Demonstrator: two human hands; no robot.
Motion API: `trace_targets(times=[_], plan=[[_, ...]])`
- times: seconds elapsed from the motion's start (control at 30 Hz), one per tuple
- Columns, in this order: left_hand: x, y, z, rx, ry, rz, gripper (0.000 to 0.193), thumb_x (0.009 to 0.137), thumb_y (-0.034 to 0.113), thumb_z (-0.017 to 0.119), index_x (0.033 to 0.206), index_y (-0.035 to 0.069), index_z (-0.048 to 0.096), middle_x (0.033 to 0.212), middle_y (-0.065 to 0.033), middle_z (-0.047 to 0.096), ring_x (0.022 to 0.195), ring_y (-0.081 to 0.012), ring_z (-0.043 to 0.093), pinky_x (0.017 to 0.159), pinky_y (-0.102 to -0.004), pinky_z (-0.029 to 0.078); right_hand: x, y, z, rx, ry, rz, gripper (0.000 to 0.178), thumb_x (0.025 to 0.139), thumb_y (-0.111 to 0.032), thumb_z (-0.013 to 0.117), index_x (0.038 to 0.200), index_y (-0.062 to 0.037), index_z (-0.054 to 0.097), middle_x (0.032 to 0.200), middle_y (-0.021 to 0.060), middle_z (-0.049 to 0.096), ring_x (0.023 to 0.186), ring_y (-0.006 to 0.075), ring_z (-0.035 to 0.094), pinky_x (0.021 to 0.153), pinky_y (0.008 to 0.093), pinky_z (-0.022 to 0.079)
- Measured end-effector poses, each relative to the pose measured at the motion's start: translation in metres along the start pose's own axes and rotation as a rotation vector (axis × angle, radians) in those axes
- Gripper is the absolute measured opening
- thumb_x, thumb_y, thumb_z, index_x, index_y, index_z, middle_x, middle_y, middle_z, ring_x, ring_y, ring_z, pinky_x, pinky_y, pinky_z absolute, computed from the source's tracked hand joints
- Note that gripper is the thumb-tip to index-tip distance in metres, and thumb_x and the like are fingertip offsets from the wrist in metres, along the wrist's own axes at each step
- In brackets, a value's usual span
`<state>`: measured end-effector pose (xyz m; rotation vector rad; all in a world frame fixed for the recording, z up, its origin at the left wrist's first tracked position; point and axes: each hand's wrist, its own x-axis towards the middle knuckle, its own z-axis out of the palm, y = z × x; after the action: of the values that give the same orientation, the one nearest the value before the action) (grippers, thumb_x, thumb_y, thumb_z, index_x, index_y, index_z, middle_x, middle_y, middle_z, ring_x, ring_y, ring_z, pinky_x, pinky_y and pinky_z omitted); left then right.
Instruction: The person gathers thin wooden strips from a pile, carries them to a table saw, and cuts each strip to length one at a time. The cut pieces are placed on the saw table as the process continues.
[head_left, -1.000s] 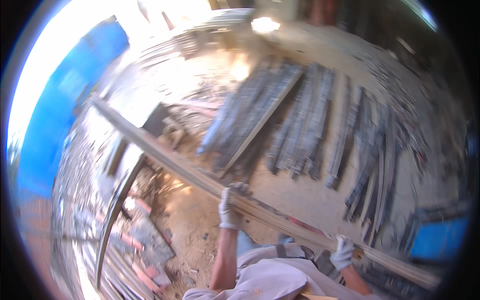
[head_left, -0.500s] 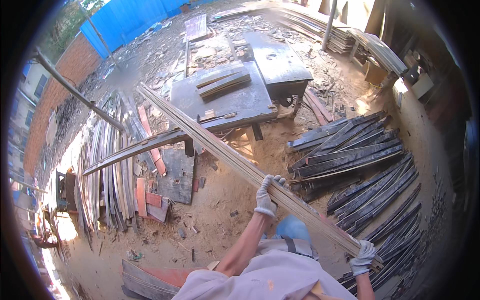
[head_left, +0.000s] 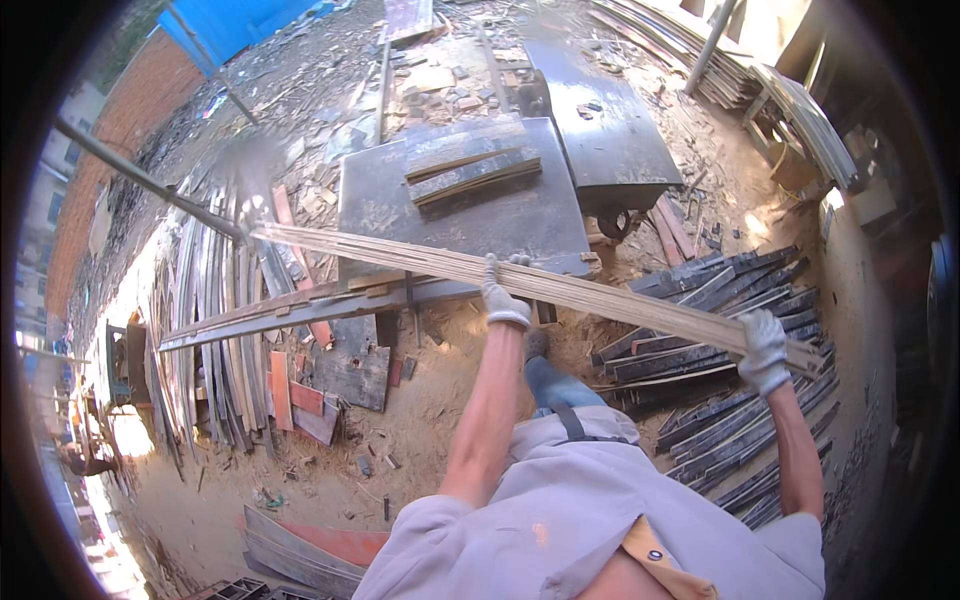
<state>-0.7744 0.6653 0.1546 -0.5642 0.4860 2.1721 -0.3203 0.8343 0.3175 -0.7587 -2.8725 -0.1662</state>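
Note:
A long bundle of thin wooden strips (head_left: 620, 302) slants across in front of me, its far end to the left and its near end to the right. My left hand (head_left: 506, 292), in a pale work glove, is closed round the bundle near its middle. My right hand (head_left: 765, 350), gloved too, grips it close to the right end. Part of the bundle passes over the front of a low dark table (head_left: 370, 190). A long straight bar (head_left: 240, 326) runs along the table's front edge and sticks out left.
Short boards (head_left: 475, 172) lie stacked on the table, beside a second dark-topped table (head_left: 610, 140). Piles of dark strips (head_left: 700, 360) cover the ground at right. More long strips (head_left: 205, 340) lie at left, near a slanting pole (head_left: 150, 180). Scraps litter the ground.
Both hands have moved up and away from my body with the bundle, which now lies flatter across the view. Its right end has swung forward, and my view has shifted slightly.

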Motion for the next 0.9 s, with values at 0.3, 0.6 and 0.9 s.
trace_targets(times=[0.3, 0.6, 0.9], plan=[[0.109, 0.133, 0.015, 0.719, 0.652, 0.233, 0.061, 0.084, 0.056, 0.086, 0.116, 0.006, 0.072, 0.109, -0.0118, 0.076, 0.094, -0.0292, 0.073, 0.092, -0.0503, 0.058, 0.281, 0.007, 0.137, 0.108, 0.045, -0.209, 0.043, 0.065, -0.012, 0.075, 0.105, -0.0055, 0.061, 0.104, 0.0179, 0.061, 0.1, 0.0371, 0.061, 0.087, 0.048, 0.047], [0.14, 0.107, 0.081, 2.616, -0.576, 0.869, 0.123, 0.064, 0.045, 0.098, 0.16, 0.003, 0.033, 0.155, -0.022, 0.045, 0.148, -0.0418, 0.039, 0.126, -0.0549, 0.03, 0.419, -0.132, 0.253, 0.228, -0.265, -0.192, 0.034, 0.074, -0.014, 0.073, 0.108, -0.0101, 0.069, 0.106, 0.0111, 0.065, 0.106, 0.0302, 0.063, 0.091, 0.0432, 0.048], [0.218, 0.116, 0.041, 2.753, -0.707, 0.663, 0.079, 0.068, 0.019, 0.088, 0.135, 0.006, 0.05, 0.119, -0.0155, 0.057, 0.113, -0.0373, 0.057, 0.098, -0.052, 0.045, 0.433, -0.172, 0.302, 0.294, -0.451, -0.121, 0.058, 0.081, -0.034, 0.08, 0.132, -0.0099, 0.063, 0.128, 0.0151, 0.062, 0.123, 0.0342, 0.057, 0.106, 0.05, 0.042]])
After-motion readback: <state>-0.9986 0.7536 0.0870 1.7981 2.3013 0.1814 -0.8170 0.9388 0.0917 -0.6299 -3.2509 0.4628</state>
